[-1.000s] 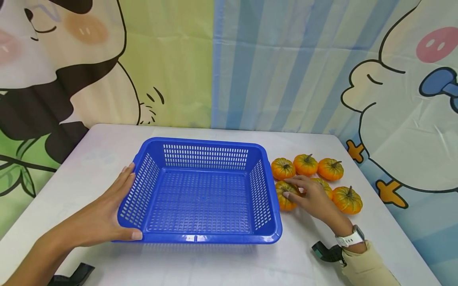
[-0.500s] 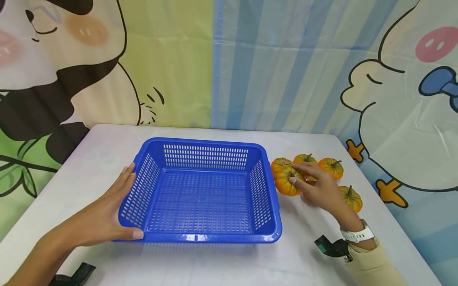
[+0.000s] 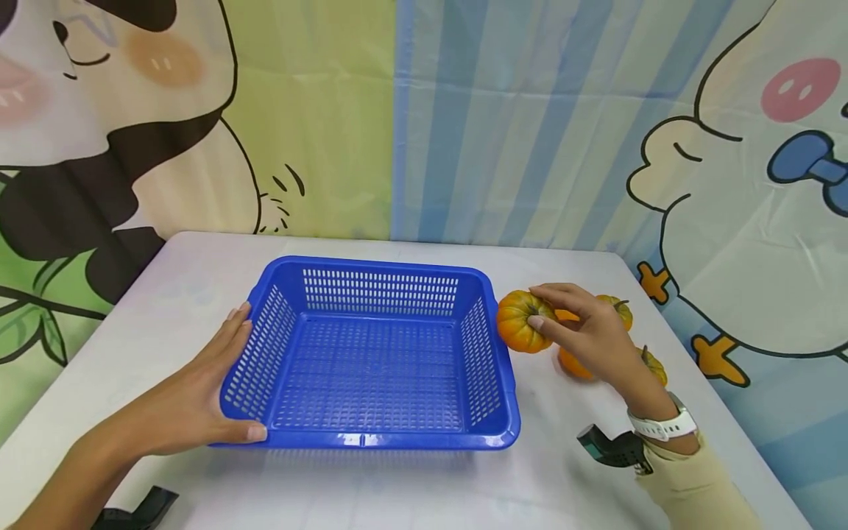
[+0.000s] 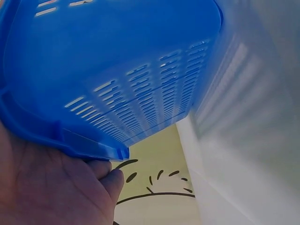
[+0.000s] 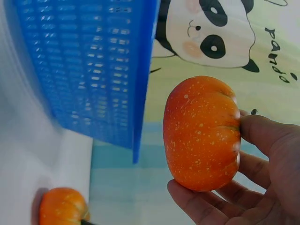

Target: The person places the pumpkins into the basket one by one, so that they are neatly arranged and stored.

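Cartoon curtain (image 3: 530,110) fills the back: green-yellow section left, blue stripes right, panda figure (image 3: 185,177) at left, big white figure (image 3: 748,258) at right. Worktop (image 3: 397,489) in front, white. Blue plastic basket (image 3: 371,442) on it, around the middle, rectangular, slotted walls, slotted bottom visible inside.

Left hand (image 3: 195,401) at the basket's near left corner: spread wide, thumb along the front rim, other fingers straight along the left side. Left wrist view has the palm close up against the outside of the rim.

Right hand (image 3: 589,335) pinches one small pumpkin (image 3: 518,324) between thumb and fingers. Pumpkin is up off the worktop, outside the basket, just beside its right rim; right wrist view shows a gap between the two. Streaky yellow-green top, orange below with pale specks. Cream sleeve (image 3: 695,482) on the right arm.

More pumpkins on the worktop at right, partly hidden by the right hand: one at the back (image 3: 617,309), one at the right edge of the group (image 3: 654,366), one under the hand (image 3: 575,363), plus an orange sliver between the fingers.

Small stuff: black wrist gadget (image 3: 612,447) on the right arm, another (image 3: 139,510) by the left forearm, white watch (image 3: 665,427) on the right wrist.
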### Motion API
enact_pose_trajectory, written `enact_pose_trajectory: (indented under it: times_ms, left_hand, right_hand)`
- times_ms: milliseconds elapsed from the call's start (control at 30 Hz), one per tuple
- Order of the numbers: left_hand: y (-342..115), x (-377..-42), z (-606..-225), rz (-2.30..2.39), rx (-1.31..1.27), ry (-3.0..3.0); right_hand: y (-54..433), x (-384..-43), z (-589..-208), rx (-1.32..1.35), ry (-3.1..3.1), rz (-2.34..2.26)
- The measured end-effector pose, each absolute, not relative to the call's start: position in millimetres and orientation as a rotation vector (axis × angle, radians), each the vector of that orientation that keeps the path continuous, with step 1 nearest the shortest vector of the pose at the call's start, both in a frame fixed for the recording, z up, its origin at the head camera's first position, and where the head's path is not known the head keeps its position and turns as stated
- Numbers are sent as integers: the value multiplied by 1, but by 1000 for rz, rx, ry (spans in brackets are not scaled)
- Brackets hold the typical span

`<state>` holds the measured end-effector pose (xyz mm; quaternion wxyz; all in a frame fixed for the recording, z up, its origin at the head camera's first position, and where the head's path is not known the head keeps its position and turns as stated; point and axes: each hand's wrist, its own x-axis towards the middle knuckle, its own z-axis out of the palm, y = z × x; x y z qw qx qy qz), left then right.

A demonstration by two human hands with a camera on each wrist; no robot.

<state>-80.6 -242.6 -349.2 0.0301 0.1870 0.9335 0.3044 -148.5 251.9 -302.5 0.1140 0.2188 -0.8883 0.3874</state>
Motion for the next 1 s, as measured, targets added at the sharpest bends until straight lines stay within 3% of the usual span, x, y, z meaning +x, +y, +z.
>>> enact_pose_trajectory:
  times_ms: [633,1000]
  left_hand:
    - [-241,-80,-348,957,588,2876]
    - [-242,-81,-352,969,611,2891]
  right_hand:
    - [178,-169,-269,1120,-2542,1297]
    - [137,-192,-278,1286,-2506,1459]
